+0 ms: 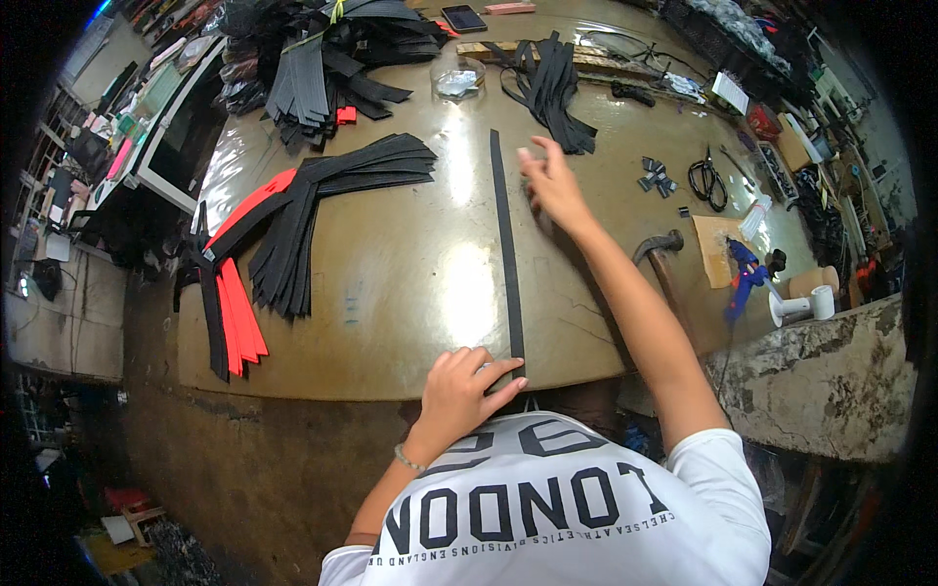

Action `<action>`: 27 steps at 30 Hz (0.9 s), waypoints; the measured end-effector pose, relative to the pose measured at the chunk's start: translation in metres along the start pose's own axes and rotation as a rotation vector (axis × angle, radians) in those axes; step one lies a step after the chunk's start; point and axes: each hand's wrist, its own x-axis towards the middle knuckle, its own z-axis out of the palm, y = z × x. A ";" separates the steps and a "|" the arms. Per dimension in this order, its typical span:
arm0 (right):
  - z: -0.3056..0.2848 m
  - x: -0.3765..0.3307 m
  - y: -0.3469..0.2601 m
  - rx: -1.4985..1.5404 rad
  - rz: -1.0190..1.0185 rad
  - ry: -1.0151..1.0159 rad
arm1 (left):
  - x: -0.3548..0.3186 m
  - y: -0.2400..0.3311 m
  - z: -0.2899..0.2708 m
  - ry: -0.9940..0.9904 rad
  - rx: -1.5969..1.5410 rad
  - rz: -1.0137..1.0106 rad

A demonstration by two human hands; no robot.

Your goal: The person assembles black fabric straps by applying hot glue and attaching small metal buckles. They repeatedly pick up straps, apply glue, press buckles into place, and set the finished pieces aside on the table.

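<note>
Fingers: left hand (467,389) pinches the near end of one long black strap (505,244); right hand (550,181), fingers spread loosely, presses beside its far half.
Strap: one, lying straight across the counter (391,283), its near end at the front edge.
Count: one hammer (660,256), one pair of scissors (705,179), one blue glue gun (743,273).
Hard to make out: black and red strips (283,244) fanned at left overlap, too many to count.
Around: a heaped pile of black straps (327,63) at the far edge.
</note>
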 end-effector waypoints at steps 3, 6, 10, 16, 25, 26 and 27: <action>-0.058 -0.084 -0.013 -0.033 -0.277 0.181 | -0.001 -0.001 -0.002 -0.023 -0.021 0.012; -0.144 -0.170 0.015 -0.376 -0.203 1.004 | -0.002 -0.002 -0.002 -0.032 -0.020 0.031; -0.239 -0.205 0.091 -0.243 0.069 1.241 | -0.002 -0.005 0.002 -0.044 -0.007 0.055; -0.262 -0.155 0.085 -0.599 0.033 0.763 | -0.003 -0.008 0.003 -0.057 -0.008 0.078; -0.099 -0.138 -0.025 -0.297 -0.167 -0.202 | -0.001 -0.004 0.003 0.000 -0.022 0.054; -0.093 -0.136 -0.029 -0.326 -0.199 -0.217 | -0.002 -0.004 0.003 -0.012 -0.021 0.056; -0.088 -0.133 -0.030 -0.365 -0.151 -0.227 | -0.002 -0.005 0.002 -0.025 -0.019 0.057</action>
